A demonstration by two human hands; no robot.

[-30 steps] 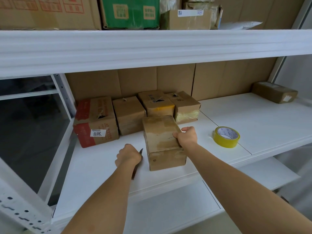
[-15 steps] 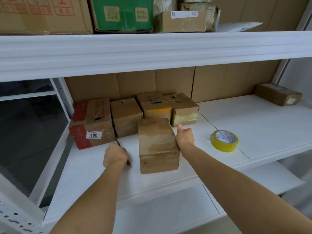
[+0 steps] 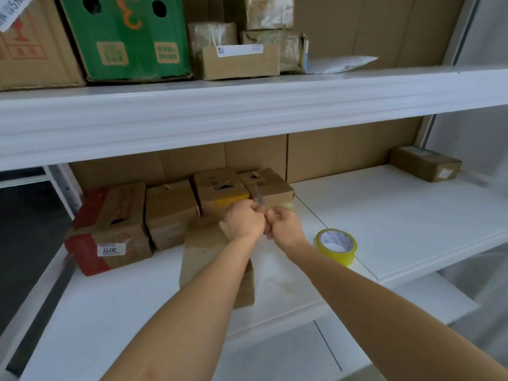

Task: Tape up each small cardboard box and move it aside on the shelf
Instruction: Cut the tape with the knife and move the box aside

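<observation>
A taped small cardboard box [image 3: 204,253] stands at the shelf's front, partly under my left forearm. Above its far end, my left hand [image 3: 242,222] grips a utility knife [image 3: 259,196] whose blade points up and away. My right hand [image 3: 286,226] is curled tight against the left, right at the knife's handle, though its hold there is mostly hidden. A yellow tape roll [image 3: 336,246] lies flat on the shelf to the right of my right wrist. Behind my hands stands a row of several small boxes [image 3: 170,204], with slits in their tops.
A red-printed box labelled 3011 [image 3: 110,232] ends the row at the left, beside the white upright [image 3: 64,188]. Another small box [image 3: 424,163] sits far right at the back. The upper shelf [image 3: 247,111] overhangs, loaded with a green carton [image 3: 123,37] and parcels.
My left hand lifted the knife from beside the box up over its far end. My right hand left the box's right side and closed against the left hand. The view tilted up.
</observation>
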